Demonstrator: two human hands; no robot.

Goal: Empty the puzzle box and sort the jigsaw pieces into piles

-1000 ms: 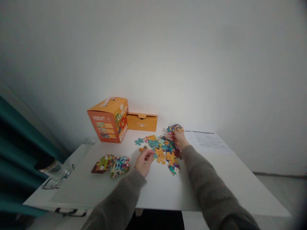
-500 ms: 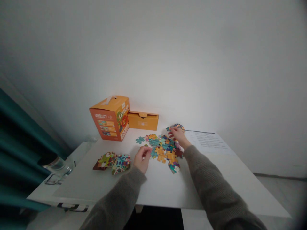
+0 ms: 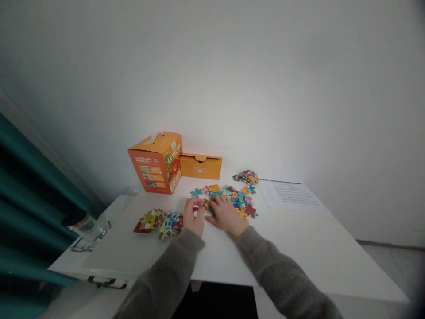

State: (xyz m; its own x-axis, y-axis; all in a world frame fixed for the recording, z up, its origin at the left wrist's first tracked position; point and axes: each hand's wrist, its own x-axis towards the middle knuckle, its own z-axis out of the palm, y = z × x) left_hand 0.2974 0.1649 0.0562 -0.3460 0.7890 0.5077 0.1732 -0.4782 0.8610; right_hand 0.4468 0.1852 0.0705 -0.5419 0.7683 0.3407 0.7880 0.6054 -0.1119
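Note:
Loose colourful puzzle pieces (image 3: 236, 198) lie spread on the white table (image 3: 299, 239). My left hand (image 3: 193, 217) rests at the spread's near left edge, fingers curled in a pinch on a small piece. My right hand (image 3: 226, 215) lies right beside it, palm down over several pieces, with its fingertips meeting the left hand's. A small separate heap of pieces (image 3: 246, 177) sits farther back. Two joined puzzle sections (image 3: 159, 220) lie to the left of my left hand.
An orange puzzle carton (image 3: 156, 162) and a flat orange box (image 3: 200, 166) stand at the back by the white wall. A printed sheet (image 3: 289, 194) lies at the right. A glass jar (image 3: 84, 226) stands on a lower surface at the left, beside teal curtains.
My right hand has come back from the far heap of pieces to the near left of the spread, next to my left hand. The left hand has barely shifted.

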